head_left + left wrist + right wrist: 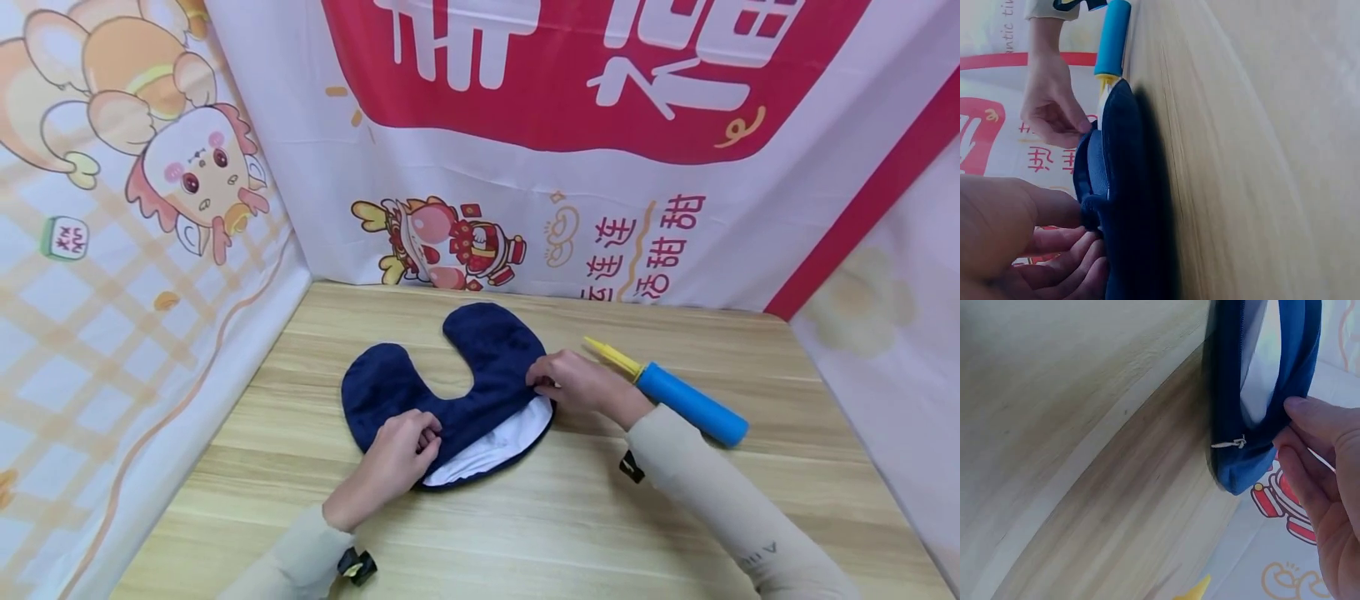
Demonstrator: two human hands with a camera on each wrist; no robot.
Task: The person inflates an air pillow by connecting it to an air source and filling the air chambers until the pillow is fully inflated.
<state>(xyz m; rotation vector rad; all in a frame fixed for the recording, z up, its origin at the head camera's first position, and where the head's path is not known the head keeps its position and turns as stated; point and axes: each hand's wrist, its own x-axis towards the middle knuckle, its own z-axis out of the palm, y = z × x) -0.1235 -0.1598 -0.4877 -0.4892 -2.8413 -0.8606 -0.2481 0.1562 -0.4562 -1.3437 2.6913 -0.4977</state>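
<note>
A navy U-shaped neck pillow cover (pixel 491 337) lies on the table, its two rounded ends toward the back wall. Along its near curved side the zipped opening gapes, baring white lining (pixel 491 446). My left hand (pixel 401 450) pinches the opening's upper edge at the left end; the left wrist view shows that thumb and fingers (pixel 1057 203) on the dark fabric. At the opening's right end, my right hand (pixel 581 383) pinches the same edge. In the right wrist view, a small pale zipper pull (pixel 1238 444) hangs near the corner below the right thumb (pixel 1313 415).
A blue hand pump (pixel 693 404) with a yellow nozzle (pixel 615 354) lies right of the cover, partly behind the right forearm. Printed cloth walls (pixel 465 167) border the wooden table (pixel 525 533) at the back and sides.
</note>
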